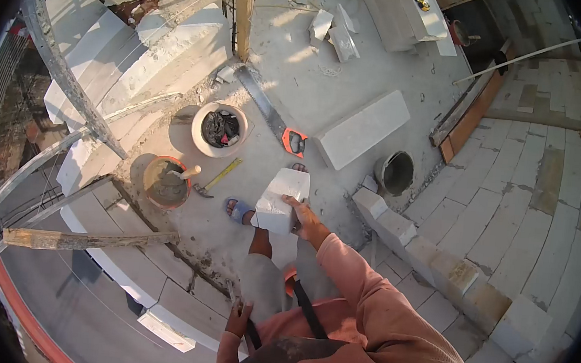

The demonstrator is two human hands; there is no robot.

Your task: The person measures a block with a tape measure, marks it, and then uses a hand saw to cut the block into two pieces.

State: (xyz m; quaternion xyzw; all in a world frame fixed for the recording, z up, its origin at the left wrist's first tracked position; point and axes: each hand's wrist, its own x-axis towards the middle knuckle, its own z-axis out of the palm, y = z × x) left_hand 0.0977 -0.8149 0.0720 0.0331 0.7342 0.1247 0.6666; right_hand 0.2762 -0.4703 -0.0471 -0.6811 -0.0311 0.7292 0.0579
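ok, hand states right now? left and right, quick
Left hand: down by the thigh, cannot tell if open or closed.
Right hand: closed on the white block.

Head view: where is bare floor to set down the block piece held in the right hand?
Bare concrete lies between the long block, saw and grey bucket, and beyond the saw toward the rubble. Crowded left of the block piece: mortar pan, hammer, white tub.

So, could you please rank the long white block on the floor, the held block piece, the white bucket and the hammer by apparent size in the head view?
1. long white block
2. held block piece and white bucket: they look alike, and the piece is nearer the camera, so unranked
3. hammer
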